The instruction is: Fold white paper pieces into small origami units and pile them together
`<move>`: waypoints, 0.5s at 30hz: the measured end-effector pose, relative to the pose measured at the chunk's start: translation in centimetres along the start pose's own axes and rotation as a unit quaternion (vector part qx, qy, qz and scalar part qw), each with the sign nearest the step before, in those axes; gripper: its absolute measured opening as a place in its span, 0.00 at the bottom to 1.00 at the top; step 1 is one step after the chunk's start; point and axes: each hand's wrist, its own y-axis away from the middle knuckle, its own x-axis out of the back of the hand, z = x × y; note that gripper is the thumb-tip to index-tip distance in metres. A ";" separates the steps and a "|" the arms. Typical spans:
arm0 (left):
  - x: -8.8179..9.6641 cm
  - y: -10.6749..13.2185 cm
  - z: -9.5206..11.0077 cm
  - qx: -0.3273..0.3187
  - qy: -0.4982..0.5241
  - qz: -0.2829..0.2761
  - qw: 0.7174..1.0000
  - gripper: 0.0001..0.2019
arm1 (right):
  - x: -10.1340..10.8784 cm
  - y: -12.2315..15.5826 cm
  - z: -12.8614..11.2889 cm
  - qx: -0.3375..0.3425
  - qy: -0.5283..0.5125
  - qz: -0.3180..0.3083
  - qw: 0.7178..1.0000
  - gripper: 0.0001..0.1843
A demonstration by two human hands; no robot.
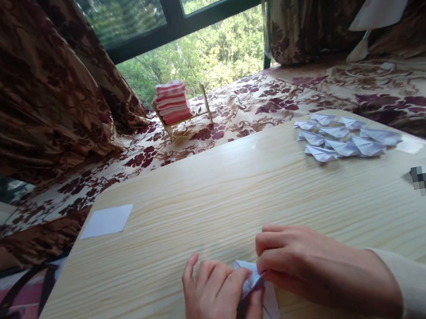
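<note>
Across the table [210,192], folded pieces [346,138] lie done, one sheet [107,221] lies blank, while your left hand [218,311] and right hand [308,268] pinch a half-folded paper [270,305].

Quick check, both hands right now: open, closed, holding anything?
Left hand: closed, pinching the small folded paper.
Right hand: closed, pinching the same paper.

At the bottom centre a folded paper [270,305] lies on the desk [204,204], pinched between the left hand [217,306] and right hand [308,268]. A flat sheet [107,221] lies at the desk's left edge, and a heap of folded pieces [346,140] at its upper right. Behind the desk, upper middle, a paper stack [171,102] sits before the window [218,44].
</note>
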 end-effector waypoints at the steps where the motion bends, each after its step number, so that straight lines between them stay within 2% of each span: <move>1: -0.1 -0.1 0.1 -0.002 -0.002 -0.001 1.000 0.05 | -0.1 -0.1 -0.1 -0.001 0.008 0.000 1.000 0.11; 6: -0.3 -0.5 0.4 -0.014 -0.002 0.003 1.000 0.08 | 0.1 -0.5 0.2 0.043 0.086 -0.017 0.995 0.12; 8: -0.2 -0.4 0.2 -0.018 -0.005 0.011 1.000 0.09 | 0.7 0.0 0.7 0.037 0.098 -0.016 0.994 0.13; 11: 0.0 -0.3 0.0 -0.009 -0.005 0.045 0.999 0.09 | 1.5 1.2 1.5 -0.039 0.056 0.042 0.997 0.15; 13: 0.1 -0.4 0.1 0.001 0.001 0.086 0.996 0.09 | 1.5 1.9 1.4 -0.102 -0.059 0.091 0.989 0.12; 15: -0.1 -0.7 0.5 0.010 0.011 0.142 0.990 0.09 | 1.1 2.0 0.7 -0.166 -0.155 0.115 0.967 0.12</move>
